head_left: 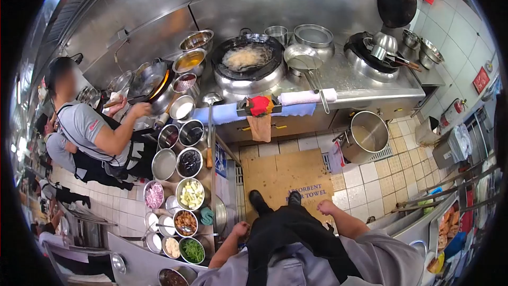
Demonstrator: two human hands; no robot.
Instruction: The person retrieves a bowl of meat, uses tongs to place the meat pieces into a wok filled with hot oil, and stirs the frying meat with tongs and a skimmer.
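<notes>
My left hand (241, 229) hangs low beside my body with its fingers curled in, and nothing shows in it. It is closest to the ingredient counter, where a bowl of chopped greens (192, 250) and a teal cloth (207, 216) lie. My right hand (326, 207), also closed and seemingly holding nothing, is held out over the floor on the other side. Ahead of me, pale food bubbles in a large wok (247, 57). A perforated strainer (302, 58) rests to the wok's right, its handle reaching past the stove edge.
A long-handled ladle (210, 127) lies along the left counter among several bowls. A co-worker (100, 132) stands at a flaming wok (151, 80) on the left. A tall stockpot (366, 131) stands on the floor ahead right. Flattened cardboard (286, 172) lies underfoot.
</notes>
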